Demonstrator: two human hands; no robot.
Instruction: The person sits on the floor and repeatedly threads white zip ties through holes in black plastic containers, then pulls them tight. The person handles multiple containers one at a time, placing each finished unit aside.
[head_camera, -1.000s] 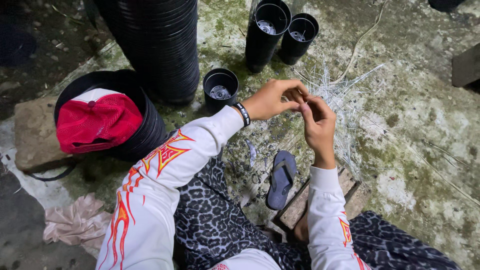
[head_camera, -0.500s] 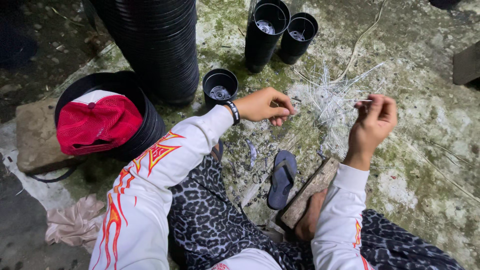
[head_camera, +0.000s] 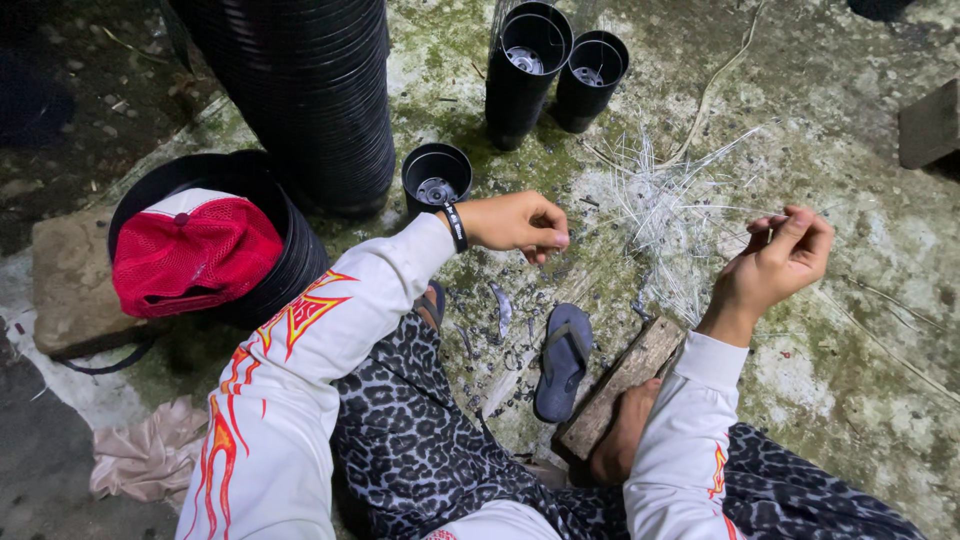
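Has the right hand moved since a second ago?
Yes. The right hand has swung out to the right, away from the left hand, past the pile of white strands.

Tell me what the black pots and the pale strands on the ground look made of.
Black pots: thin moulded plastic by the look, smooth with a slight sheen, nested in tall stacks.
Pale strands: probably thin plastic strips or fibre, whitish, stiff and straight; too fine to be sure.

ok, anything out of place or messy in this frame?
Yes. A lone flip-flop lies off the foot on the mossy concrete. Thin pale strands are strewn loose between the left hand and right hand, with dark scraps scattered near them.
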